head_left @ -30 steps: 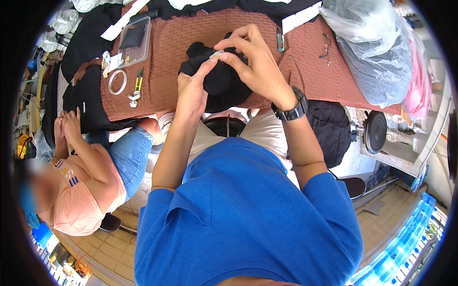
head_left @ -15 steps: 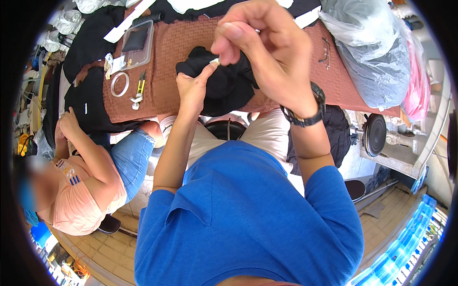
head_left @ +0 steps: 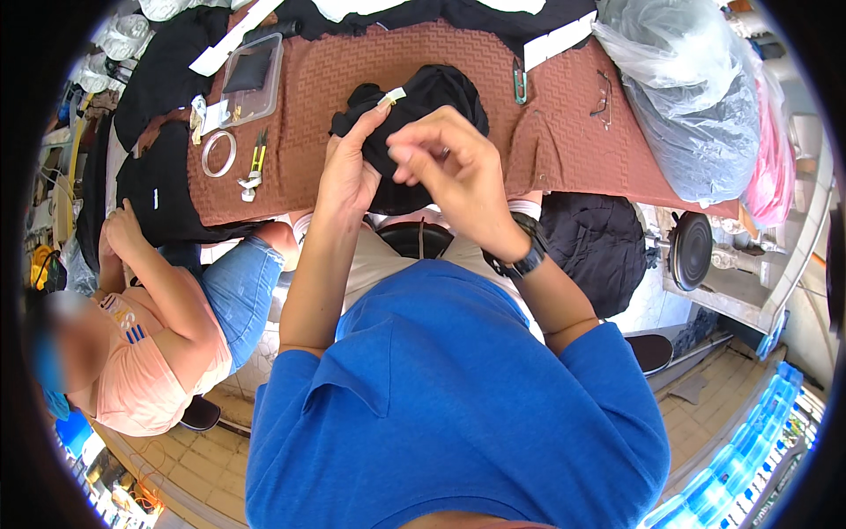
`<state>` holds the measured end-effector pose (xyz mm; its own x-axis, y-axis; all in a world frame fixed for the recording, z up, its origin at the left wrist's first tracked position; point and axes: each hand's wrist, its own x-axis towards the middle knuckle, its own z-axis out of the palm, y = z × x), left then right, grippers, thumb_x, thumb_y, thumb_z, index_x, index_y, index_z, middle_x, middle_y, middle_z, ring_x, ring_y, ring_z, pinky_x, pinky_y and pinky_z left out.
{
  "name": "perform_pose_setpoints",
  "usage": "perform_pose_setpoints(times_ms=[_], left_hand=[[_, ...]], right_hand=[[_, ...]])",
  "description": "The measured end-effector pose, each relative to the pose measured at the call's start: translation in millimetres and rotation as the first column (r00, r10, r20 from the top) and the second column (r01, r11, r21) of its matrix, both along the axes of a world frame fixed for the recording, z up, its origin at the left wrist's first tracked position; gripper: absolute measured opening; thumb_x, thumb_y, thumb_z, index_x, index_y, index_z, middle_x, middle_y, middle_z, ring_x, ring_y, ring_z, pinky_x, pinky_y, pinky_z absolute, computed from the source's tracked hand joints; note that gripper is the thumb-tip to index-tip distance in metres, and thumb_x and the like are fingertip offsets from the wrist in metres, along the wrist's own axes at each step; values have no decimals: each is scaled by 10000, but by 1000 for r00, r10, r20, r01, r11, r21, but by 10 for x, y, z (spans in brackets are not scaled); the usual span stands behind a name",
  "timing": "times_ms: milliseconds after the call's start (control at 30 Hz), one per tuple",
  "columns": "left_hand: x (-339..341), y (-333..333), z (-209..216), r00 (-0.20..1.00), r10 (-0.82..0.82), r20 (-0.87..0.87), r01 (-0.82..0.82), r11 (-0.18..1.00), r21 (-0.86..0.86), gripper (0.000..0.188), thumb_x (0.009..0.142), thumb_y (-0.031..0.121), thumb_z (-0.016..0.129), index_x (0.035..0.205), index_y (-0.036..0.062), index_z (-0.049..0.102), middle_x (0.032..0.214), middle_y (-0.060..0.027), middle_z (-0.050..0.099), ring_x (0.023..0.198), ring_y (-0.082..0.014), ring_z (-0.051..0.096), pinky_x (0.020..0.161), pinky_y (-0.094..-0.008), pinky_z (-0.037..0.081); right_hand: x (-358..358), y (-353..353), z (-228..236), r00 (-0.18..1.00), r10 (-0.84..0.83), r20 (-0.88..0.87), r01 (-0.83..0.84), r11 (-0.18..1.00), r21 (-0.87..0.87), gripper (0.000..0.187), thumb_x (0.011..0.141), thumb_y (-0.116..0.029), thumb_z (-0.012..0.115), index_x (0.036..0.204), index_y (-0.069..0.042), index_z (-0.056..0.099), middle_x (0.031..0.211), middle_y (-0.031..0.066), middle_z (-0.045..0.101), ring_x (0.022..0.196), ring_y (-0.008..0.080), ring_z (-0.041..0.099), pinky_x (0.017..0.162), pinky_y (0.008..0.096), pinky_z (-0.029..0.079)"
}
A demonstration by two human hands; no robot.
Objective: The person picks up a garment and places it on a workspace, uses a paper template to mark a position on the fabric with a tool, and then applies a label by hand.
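Note:
My left hand (head_left: 350, 169) grips a bunched black cloth (head_left: 454, 95) at the near edge of the table. Its thumb presses beside a small whitish label (head_left: 393, 96) on the fabric. Just right of it, my right hand (head_left: 458, 167), with a dark watch on the wrist, hovers over the cloth with thumb and index finger pinched together. Whatever lies in that pinch is too small to make out.
On the brown-covered table (head_left: 344, 66) lie yellow-handled snips (head_left: 257, 159), a clear ring (head_left: 219, 154), a plastic box (head_left: 262, 97), teal thread snips (head_left: 520, 84) and eyeglasses (head_left: 603, 99). Plastic-bagged goods (head_left: 687, 115) stand right. A co-worker (head_left: 167, 326) sits left, hands on black fabric.
My right hand has come down from high above the table to just over the cloth, still pinched. My left hand keeps its hold on the cloth.

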<state>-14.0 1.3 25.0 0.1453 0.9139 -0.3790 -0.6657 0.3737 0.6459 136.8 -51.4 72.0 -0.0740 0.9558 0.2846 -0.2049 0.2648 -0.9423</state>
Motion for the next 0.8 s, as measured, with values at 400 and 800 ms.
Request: perform_pose_setpoints(times_ms=[400, 800], left_hand=[[126, -95, 255, 998, -10, -62, 15, 997, 80, 222, 916, 121, 732, 1100, 12, 675, 1047, -50, 700, 950, -127, 687, 854, -279, 565], [137, -103, 225, 997, -6, -71, 16, 991, 135, 161, 925, 107, 721, 1055, 17, 690, 1016, -51, 711, 936, -123, 686, 841, -267, 559]], right_hand=[[6, 230, -389, 943, -309, 126, 308, 951, 23, 123, 875, -52, 759, 996, -37, 774, 775, 13, 581, 667, 69, 557, 591, 231, 457], [14, 245, -414, 940, -315, 131, 315, 949, 22, 118, 874, -56, 759, 988, -36, 779, 762, 6, 578, 659, 62, 541, 582, 225, 439]])
